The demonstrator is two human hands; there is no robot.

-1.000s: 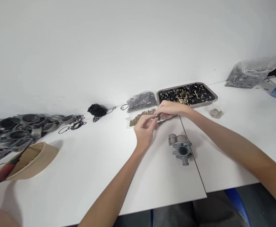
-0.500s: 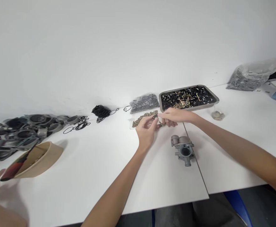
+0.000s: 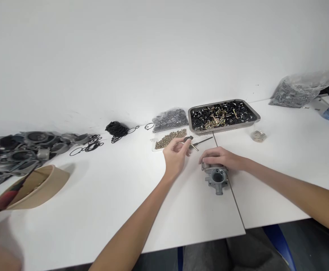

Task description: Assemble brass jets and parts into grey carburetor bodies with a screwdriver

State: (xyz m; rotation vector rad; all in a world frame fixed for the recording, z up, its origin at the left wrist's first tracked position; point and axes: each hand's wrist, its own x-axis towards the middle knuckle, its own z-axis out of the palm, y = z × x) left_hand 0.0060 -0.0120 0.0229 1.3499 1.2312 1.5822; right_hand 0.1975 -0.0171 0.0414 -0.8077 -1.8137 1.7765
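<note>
My left hand (image 3: 175, 153) pinches a small black fitting (image 3: 188, 139) with a brass-coloured screw (image 3: 194, 147) sticking out of it. Just behind these fingers a thin dark rod (image 3: 205, 140) points to the right; its other end is hidden by the hand. My right hand (image 3: 220, 157) is curled over the upper part of a grey metal carburetor body (image 3: 218, 177), fingers round its far side. The carburetor body rests on the white table, its round bore facing me.
Behind my hands lie a tray of brass parts (image 3: 164, 141), a bag of dark parts (image 3: 170, 119) and a metal tray (image 3: 223, 130) of black fittings and screws. A bowl (image 3: 54, 184), grey castings (image 3: 37, 137) and black rings (image 3: 117, 129) lie left. Another person's hand (image 3: 0, 248) shows lower left.
My right hand has left the small parts at my left hand and come down toward me onto the carburetor body. My left hand keeps its pinch. The other person's hand has shifted left.
</note>
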